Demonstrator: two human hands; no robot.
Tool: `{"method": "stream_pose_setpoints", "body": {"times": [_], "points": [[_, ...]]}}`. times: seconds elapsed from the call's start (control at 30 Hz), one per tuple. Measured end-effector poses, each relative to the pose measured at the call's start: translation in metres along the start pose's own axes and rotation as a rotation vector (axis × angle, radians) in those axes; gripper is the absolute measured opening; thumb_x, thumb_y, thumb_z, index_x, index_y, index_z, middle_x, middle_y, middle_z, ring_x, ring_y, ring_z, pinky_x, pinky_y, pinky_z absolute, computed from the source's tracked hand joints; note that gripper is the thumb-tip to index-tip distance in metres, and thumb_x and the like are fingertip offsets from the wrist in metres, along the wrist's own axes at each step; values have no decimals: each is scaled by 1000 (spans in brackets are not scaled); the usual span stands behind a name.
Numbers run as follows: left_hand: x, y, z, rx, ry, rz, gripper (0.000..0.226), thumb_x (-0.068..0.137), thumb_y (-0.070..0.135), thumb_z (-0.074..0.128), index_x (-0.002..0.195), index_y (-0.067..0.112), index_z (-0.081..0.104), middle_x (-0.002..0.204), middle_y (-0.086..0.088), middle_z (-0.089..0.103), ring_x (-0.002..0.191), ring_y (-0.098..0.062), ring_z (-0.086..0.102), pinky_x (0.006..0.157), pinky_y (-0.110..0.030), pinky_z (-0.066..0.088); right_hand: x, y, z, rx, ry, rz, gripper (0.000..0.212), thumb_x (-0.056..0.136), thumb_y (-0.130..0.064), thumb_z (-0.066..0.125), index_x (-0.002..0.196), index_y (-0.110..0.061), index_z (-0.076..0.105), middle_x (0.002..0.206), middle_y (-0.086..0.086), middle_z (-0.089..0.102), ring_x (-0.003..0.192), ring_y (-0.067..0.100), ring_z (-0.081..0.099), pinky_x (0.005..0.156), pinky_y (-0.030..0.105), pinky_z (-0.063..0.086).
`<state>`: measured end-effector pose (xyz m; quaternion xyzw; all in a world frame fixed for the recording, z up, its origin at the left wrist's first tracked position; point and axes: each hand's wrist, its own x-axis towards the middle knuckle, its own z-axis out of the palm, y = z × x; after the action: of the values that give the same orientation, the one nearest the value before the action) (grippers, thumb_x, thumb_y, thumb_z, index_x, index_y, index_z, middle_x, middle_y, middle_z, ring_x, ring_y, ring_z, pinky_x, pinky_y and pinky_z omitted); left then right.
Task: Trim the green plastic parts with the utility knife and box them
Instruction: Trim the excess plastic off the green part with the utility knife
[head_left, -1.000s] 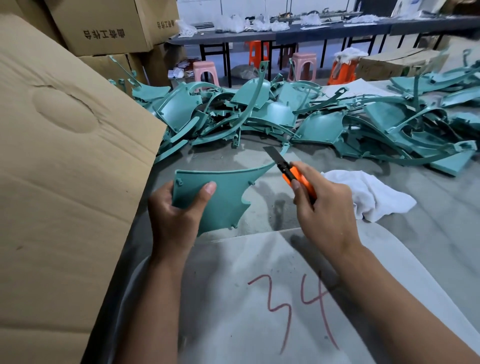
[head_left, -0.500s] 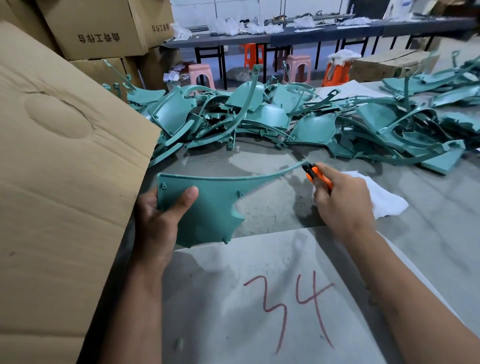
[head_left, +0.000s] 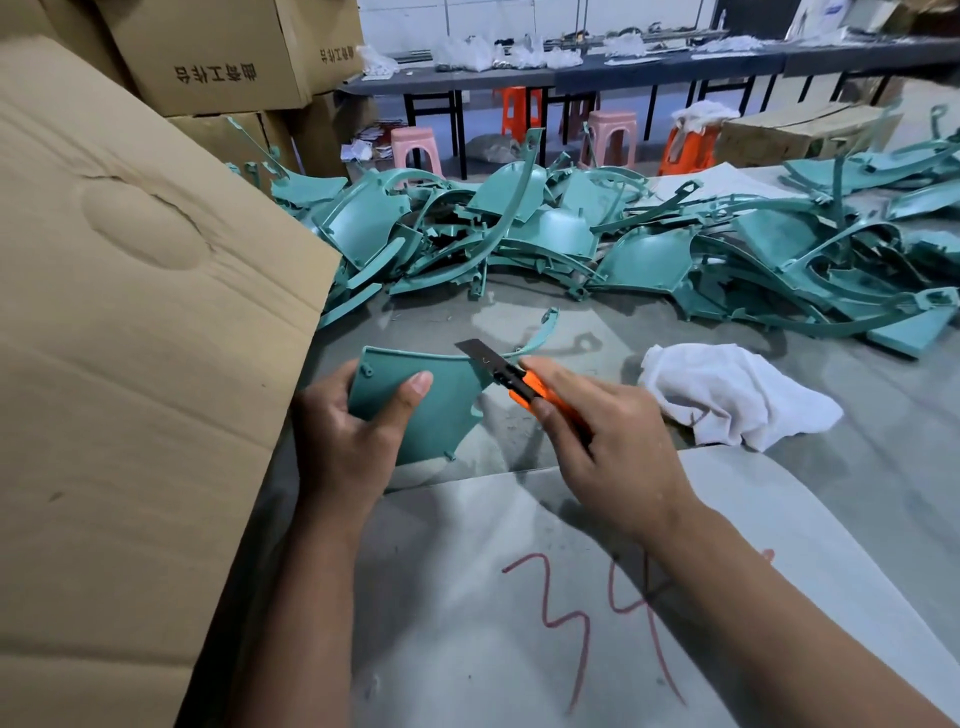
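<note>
The left hand (head_left: 353, 441) grips the green plastic part (head_left: 431, 400) at its broad end, thumb across the face and fingers curled behind; the part is held above the grey table (head_left: 857, 493), just beside the cardboard box flap (head_left: 145, 338). The right hand (head_left: 608, 441) is closed round the orange handle of the utility knife (head_left: 519, 382); the dark blade is extended and lies against the upper edge of the part, near the root of its thin curved tail.

Compared with half a second earlier, the knife has returned from the tip of the tail to the root, and the part has been drawn closer; this suggests one pass along the edge is complete and another is starting. Trimming of this piece is therefore judged unfinished, and boxing has not begun.

A large pile of green parts (head_left: 623, 244) remains at the far side; a white cloth (head_left: 727, 395) lies right of the knife hand.
</note>
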<state>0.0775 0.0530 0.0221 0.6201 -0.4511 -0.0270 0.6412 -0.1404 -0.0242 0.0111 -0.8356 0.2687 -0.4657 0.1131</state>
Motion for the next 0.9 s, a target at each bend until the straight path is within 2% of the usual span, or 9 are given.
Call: {"method": "stream_pose_setpoints", "body": {"times": [0.1,0.17,0.23,0.33,0.47,0.6,0.67,0.77,0.9], "points": [[-1,3,-2,-26,-2,9,26,76,45,76,72,21,69,69,17,71,60,0,63,54,-19,48,2,9,-4,-42,22,62,35,101,-17,60,134,-25,66,77,-12,61,59,4,44,58,19,39],[-1,4,-5,-74,-8,-8,26,76,46,75,72,20,68,69,16,70,61,2,61,55,-17,47,4,23,-12,-99,48,170,33,99,-15,63,130,-27,68,69,-10,57,56,8,46,57,28,42],[-1,4,-7,-96,-25,-21,28,75,47,75,73,20,69,70,14,71,62,0,62,56,-19,48,5,37,-20,-202,57,277,33,97,-14,66,127,-27,71,64,-6,58,57,10,46,57,30,38],[0,7,-7,-144,-69,-48,29,73,46,76,78,18,73,74,7,74,66,-5,65,58,-21,51,6,55,-31,-297,11,434,24,98,-19,63,118,-28,73,72,6,70,62,26,59,59,38,51],[2,8,-10,-350,-101,-126,18,72,44,77,89,40,78,86,15,77,80,-2,70,70,-16,54,9,69,-39,-385,-77,602,21,100,-27,59,115,-25,73,83,8,72,75,31,63,69,42,56],[1,0,-11,-227,-125,-143,27,70,51,79,85,29,78,81,6,77,71,-8,70,63,-22,55,5,68,-38,-389,179,606,30,100,-24,60,128,-26,69,97,10,76,85,32,67,72,33,47],[1,-2,-8,-221,-128,-157,25,69,51,78,83,30,78,78,6,77,68,-8,69,60,-22,55,4,64,-35,-327,271,559,33,100,-22,61,132,-27,67,93,7,76,81,28,65,72,32,46],[0,-2,-5,-249,-133,-173,21,70,50,78,82,32,78,78,7,77,69,-8,70,61,-23,56,5,59,-30,-314,250,463,35,99,-20,62,133,-27,66,84,0,73,68,16,55,69,26,39],[0,-4,-5,-279,-108,-189,20,71,48,79,83,32,79,81,6,78,72,-8,71,62,-23,56,5,57,-26,-304,149,412,35,99,-17,58,133,-24,66,91,6,76,76,27,65,65,33,46]]}}
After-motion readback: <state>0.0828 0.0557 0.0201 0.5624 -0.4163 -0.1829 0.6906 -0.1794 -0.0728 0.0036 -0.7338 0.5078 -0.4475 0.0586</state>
